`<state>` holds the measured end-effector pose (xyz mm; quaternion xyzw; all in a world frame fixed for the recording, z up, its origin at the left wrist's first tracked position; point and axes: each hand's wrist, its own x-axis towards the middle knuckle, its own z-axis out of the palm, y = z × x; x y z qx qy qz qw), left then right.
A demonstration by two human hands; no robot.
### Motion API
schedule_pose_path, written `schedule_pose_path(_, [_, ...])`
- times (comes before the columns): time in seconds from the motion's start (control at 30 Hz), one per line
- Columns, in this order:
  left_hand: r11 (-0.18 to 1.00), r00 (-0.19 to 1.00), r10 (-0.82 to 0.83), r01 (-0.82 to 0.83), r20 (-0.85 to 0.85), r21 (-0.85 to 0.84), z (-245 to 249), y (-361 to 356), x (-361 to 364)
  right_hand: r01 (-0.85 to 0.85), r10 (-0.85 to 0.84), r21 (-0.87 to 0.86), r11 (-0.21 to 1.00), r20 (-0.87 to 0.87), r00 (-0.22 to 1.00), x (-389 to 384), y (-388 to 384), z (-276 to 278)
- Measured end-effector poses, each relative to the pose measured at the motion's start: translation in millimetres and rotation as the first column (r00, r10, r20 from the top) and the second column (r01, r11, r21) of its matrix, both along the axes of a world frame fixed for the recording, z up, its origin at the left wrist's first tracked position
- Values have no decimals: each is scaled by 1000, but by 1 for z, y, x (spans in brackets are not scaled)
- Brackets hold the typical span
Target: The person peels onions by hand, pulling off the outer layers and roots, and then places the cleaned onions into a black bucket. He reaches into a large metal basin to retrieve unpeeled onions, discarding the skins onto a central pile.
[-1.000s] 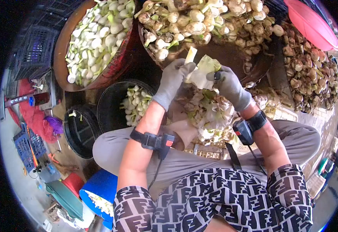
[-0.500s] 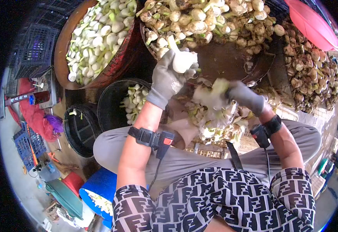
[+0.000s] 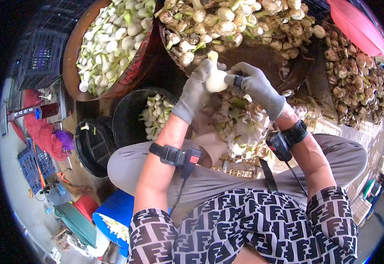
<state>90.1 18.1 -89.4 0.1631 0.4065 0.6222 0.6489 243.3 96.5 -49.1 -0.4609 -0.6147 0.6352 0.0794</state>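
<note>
A peeled white garlic bulb [image 3: 217,82] with a short pale stem pointing up is gripped in my gloved left hand [image 3: 195,90]. From the other side my gloved right hand [image 3: 258,88] meets the bulb, its fingers curled and its thumb at the bulb's side. Around that thumb sits a small black band [image 3: 237,80]. Just below both hands lies a heap of papery garlic skins [image 3: 247,125]. Beyond them, unpeeled garlic bulbs [image 3: 225,27] with brownish skins are piled in a wide, dark container.
Peeled garlic fills a large reddish tub [image 3: 71,66] at upper left. A black bucket [image 3: 124,114] with more bulbs stands left of my knees, a smaller black bucket [image 3: 96,152] beside it. More unpeeled garlic [image 3: 354,83] lies at right under a pink basin [image 3: 359,26].
My right hand has moved left and up from the skins to the garlic bulb. My left hand has shifted slightly right and down, and the bulb's stem has turned more upright.
</note>
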Motion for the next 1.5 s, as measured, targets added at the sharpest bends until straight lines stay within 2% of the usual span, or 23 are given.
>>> schedule_pose_path(0.07, [999,988,-39,35,-146,-31,-2,-1,1,59,-75,-152,987,-103,992,-2,-6,3])
schedule_pose_path(0.1, [999,985,2,-8,-171,-34,-2,0,2,85,-121,-227,970,-149,981,-3,-9,6])
schedule_pose_path(0.17, [995,971,86,-96,-222,-37,-1,2,4,64,-74,-97,993,-106,992,-3,-11,4])
schedule_pose_path(0.27, [992,994,111,-109,-23,61,2,1,3,34,-35,22,999,36,999,-1,-10,-2])
schedule_pose_path(0.37, [983,988,20,-47,152,179,-4,3,-2,-8,-5,99,995,129,992,8,-3,-22])
schedule_pose_path(0.4, [978,993,28,-52,118,204,-5,2,-3,-25,7,123,992,147,989,13,-2,-32])
schedule_pose_path(0.47, [966,998,43,-54,50,253,-5,3,-4,-221,143,309,925,255,956,20,-4,-49])
schedule_pose_path(0.5, [968,995,49,-68,84,242,-3,3,-5,-317,197,390,865,317,928,22,-4,-49])
schedule_pose_path(0.6, [977,985,68,-97,156,188,1,3,-9,-351,304,322,879,189,934,29,-3,-47])
schedule_pose_path(0.67, [987,984,64,-87,166,137,2,3,-9,-129,129,59,990,13,992,16,-7,-11])
schedule_pose_path(0.7, [983,992,51,-71,119,168,1,3,-9,-25,20,-87,996,-54,998,9,-7,7])
schedule_pose_path(0.73, [979,997,41,-54,68,198,-1,4,-9,-42,42,19,999,8,999,5,-4,14])
schedule_pose_path(0.77, [973,999,34,-36,15,226,-2,4,-11,-25,34,156,988,-59,998,2,-4,14])
schedule_pose_path(0.83, [999,961,-3,18,-275,50,14,1,-8,35,47,409,912,-189,981,-8,-6,19])
schedule_pose_path(0.87, [999,913,-41,26,-406,-43,19,0,-5,13,115,517,856,-214,970,-9,-8,25])
schedule_pose_path(0.97, [995,968,96,-87,-231,47,1,3,-2,-83,193,585,807,-127,973,-12,-10,24])
schedule_pose_path(1.03, [984,851,153,-82,-503,161,-5,2,-3,-124,216,556,822,-103,971,-11,-11,18])
schedule_pose_path(1.1, [994,913,74,-101,-402,-46,-5,3,1,-193,256,521,832,-51,965,-10,-8,12])
schedule_pose_path(1.2, [972,980,178,-189,-84,-140,2,3,6,-290,315,536,793,48,948,-8,-11,10])
schedule_pose_path(1.3, [960,970,86,-142,-226,-242,12,5,6,-286,307,569,771,61,950,-4,-12,13])
schedule_pose_path(1.4, [951,949,152,-217,-277,-222,13,7,9,-174,245,640,748,-22,969,-9,-16,17])
schedule_pose_path(1.5, [939,877,29,-189,-480,-288,-1,5,6,-253,264,658,709,84,961,-14,-20,11])
